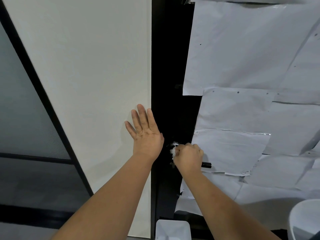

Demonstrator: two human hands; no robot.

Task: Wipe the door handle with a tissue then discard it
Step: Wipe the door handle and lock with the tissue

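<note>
Two hands work: left hand (145, 134) lies flat, fingers apart, on the wall (86, 75); right hand (187, 157) clamps the tissue (173, 151) around the door handle (207, 165). Thin tissue could shred or slip out.

Left hand (146, 135) flat on wall panel (86, 66), left of door handle (206, 165); right hand (188, 157) with tissue (173, 151) on handle; bin (173, 229) below.

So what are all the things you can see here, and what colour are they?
Wall panel: one, white, left of the door.
Door: one, black, centre.
Paper sheets: several, white, covering the door's right part.
Door handle: one, black, its end poking out past the right hand.
Tissue: one, white, crumpled at the handle.
Bin: one, white, bottom centre.
Round container: one, white, bottom right.
Left hand: flat, fingers spread on the wall.
Right hand: gripping the tissue.
</note>
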